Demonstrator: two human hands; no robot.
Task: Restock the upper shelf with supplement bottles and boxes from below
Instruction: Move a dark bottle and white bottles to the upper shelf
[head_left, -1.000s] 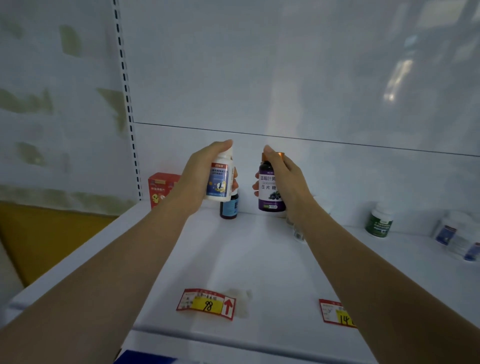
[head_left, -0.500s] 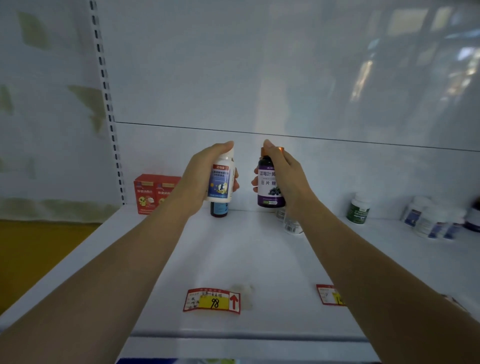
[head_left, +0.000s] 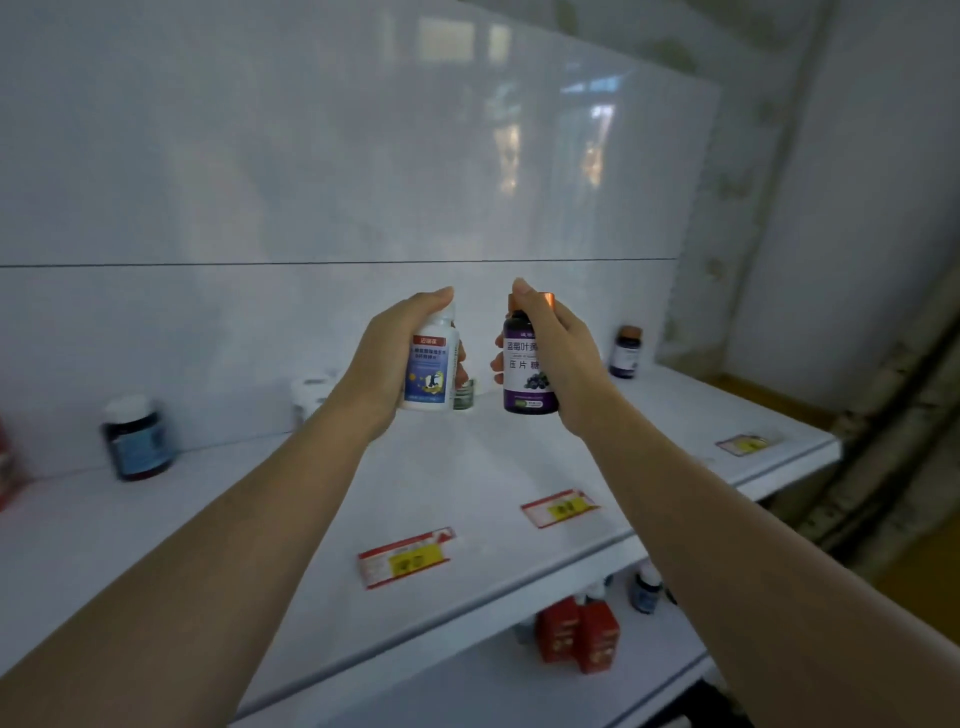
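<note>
Shift: both bottles have swung rightward along the upper shelf (head_left: 519, 467), red boxes now out of view at 9 o'clock.
Left hand (head_left: 384, 358): closed around white bottle (head_left: 432, 371), upright above shelf.
Right hand (head_left: 561, 358): wrapped round purple-labelled bottle (head_left: 525, 376), copper cap up.
Neighbours: dark jar (head_left: 136, 439) at 9 o'clock; small bottle (head_left: 626, 352) at 3 o'clock.

Red box (head_left: 6, 467) at far left cut off by frame edge. Dark jar (head_left: 137, 439) on upper shelf (head_left: 467, 467) motion-blurred, label unreadable. White jar (head_left: 311, 392) half hidden behind left forearm. Small green-labelled bottle (head_left: 464, 395) mostly hidden behind white bottle (head_left: 431, 366). Right hand (head_left: 558, 358) covers right part of purple bottle (head_left: 524, 374) label. Price tags (head_left: 405, 556) blurred, figures illegible. Lower-shelf red boxes (head_left: 576, 636) partly hidden by shelf edge.
</note>
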